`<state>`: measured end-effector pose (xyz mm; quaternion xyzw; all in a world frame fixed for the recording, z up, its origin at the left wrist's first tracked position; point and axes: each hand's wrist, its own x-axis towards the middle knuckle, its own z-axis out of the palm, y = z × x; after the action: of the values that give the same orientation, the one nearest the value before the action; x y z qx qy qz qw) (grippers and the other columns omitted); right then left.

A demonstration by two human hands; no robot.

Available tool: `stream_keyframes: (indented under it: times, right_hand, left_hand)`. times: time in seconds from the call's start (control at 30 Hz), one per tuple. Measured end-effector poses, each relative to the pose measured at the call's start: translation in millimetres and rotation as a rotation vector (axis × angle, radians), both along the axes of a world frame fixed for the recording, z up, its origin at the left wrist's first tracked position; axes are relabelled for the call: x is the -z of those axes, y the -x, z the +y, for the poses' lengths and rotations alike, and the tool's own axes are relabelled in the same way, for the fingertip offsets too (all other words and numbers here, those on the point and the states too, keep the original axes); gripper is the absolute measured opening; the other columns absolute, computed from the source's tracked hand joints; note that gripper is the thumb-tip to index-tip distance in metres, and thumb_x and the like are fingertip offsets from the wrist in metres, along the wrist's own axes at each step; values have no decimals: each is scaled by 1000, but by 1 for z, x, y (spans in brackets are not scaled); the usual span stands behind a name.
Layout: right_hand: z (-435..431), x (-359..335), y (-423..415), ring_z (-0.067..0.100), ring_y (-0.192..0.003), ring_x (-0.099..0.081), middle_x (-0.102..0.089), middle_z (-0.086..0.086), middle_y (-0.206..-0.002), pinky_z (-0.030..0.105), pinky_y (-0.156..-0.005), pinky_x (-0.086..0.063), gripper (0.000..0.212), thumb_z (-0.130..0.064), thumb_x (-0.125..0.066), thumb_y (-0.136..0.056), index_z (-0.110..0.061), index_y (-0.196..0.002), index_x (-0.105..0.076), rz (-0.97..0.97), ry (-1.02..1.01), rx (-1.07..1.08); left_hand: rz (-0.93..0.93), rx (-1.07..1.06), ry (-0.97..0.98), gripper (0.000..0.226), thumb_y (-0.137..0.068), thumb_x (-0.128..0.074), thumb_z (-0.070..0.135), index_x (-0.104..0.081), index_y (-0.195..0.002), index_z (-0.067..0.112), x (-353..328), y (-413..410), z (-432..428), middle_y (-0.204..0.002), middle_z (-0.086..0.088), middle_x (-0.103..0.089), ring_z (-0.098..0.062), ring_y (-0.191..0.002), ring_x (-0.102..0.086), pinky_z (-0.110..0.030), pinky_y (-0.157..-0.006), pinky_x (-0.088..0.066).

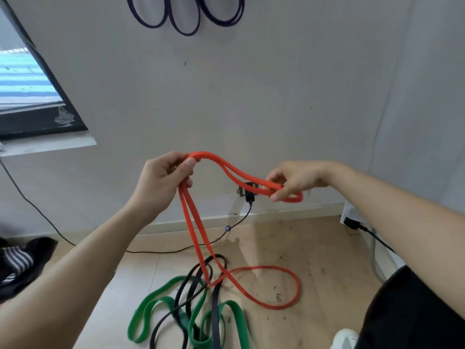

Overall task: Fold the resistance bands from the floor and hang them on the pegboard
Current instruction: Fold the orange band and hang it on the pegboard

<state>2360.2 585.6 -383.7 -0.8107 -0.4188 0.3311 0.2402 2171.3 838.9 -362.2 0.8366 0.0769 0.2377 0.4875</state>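
Both hands are raised mid-frame with a red resistance band (216, 165) strung between them. The left hand (163, 180), center-left, has its grip clamped on the band at a high bend, thumb on top; two red strands drop from that fist to the wood floor (327, 260). The right hand (297, 178), center-right, pinches the band's folded end, grip closed on it, a small red loop poking out below the fingers. Between the hands the doubled band sags slightly. The rest of the red band lies on the floor as a wide loop at lower center, crossing over a black resistance band (191, 280). A green resistance band (161, 298) lies in loose folds at bottom center, tangled with the black one. At top center, dark purple bands (186, 18) hang against the white wall (276, 96). A black cable (236, 222) runs from a wall socket (247, 190) behind the red band. Window (25, 84) at upper left; dark clothing (22, 260) at far left on the floor.
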Motion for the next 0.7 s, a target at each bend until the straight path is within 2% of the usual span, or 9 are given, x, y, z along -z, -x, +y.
stream_keyframes:
  times: [0.1,0.17,0.2,0.27,0.33,0.37,0.43,0.53,0.7]
  right_hand:
    - [24,7,22,12,-122,-57,-63,-5,-130,33,-107,-44,48,-26,-81,-81,-24,-126,-62,22,21,-108]
    - [38,0,40,10,-134,-46,-51,-5,-145,32,-112,-39,69,-29,-80,-82,-25,-143,-47,142,-152,-81]
    - [44,-6,48,9,-135,-46,-50,-4,-146,31,-112,-39,69,-29,-78,-84,-24,-144,-46,201,-282,-56]
    - [54,-17,63,13,-126,-57,-63,3,-130,33,-109,-44,51,-26,-72,-89,-15,-136,-54,269,-514,-6]
    - [60,-27,77,19,-100,-70,-71,5,-96,30,-92,-54,32,-23,-65,-95,-5,-121,-61,289,-636,83]
    - [62,-30,82,20,-84,-70,-67,3,-80,25,-78,-56,27,-22,-62,-97,-3,-115,-63,269,-659,134]
    - [62,-32,85,14,-63,-62,-55,-4,-64,20,-57,-51,21,-22,-60,-98,-3,-104,-66,139,-657,195]
    - [61,-39,82,4,-52,-53,-51,-8,-60,20,-53,-47,18,-23,-62,-97,-6,-95,-69,-44,-638,199]
    - [54,-53,72,5,-56,-48,-48,-5,-63,28,-60,-50,22,-25,-60,-98,-4,-96,-69,-156,-768,241]
  left_hand:
    - [-5,55,-8,16,-102,-59,17,-72,-107,9,-3,-3,-12,-79,0,-66,-14,-64,-63,-30,-66,-57]
    - [-6,89,-37,14,-102,-59,16,-73,-104,13,-5,-4,-19,-78,2,-65,-13,-64,-61,-29,-65,-55]
    - [-9,101,-60,14,-102,-59,15,-72,-102,13,-5,-4,-21,-76,2,-64,-12,-63,-60,-28,-64,-54]
    - [-19,110,-92,14,-102,-59,14,-72,-104,11,-6,-4,-23,-74,3,-63,-10,-62,-59,-27,-63,-52]
    - [-27,101,-105,15,-102,-59,14,-71,-107,7,-6,-3,-22,-75,2,-62,-9,-63,-60,-26,-63,-53]
    - [-28,101,-111,14,-102,-60,14,-71,-107,8,-6,-2,-21,-76,2,-62,-8,-63,-60,-25,-63,-53]
    - [-21,127,-132,10,-100,-62,15,-71,-106,13,-5,0,-19,-77,2,-61,-8,-64,-60,-25,-65,-54]
    - [8,158,-172,12,-99,-65,16,-68,-110,13,3,2,-18,-81,1,-63,-12,-70,-62,-27,-71,-58]
    - [22,176,-224,18,-103,-58,16,-65,-118,10,12,2,-24,-85,0,-66,-13,-78,-69,-23,-75,-57]
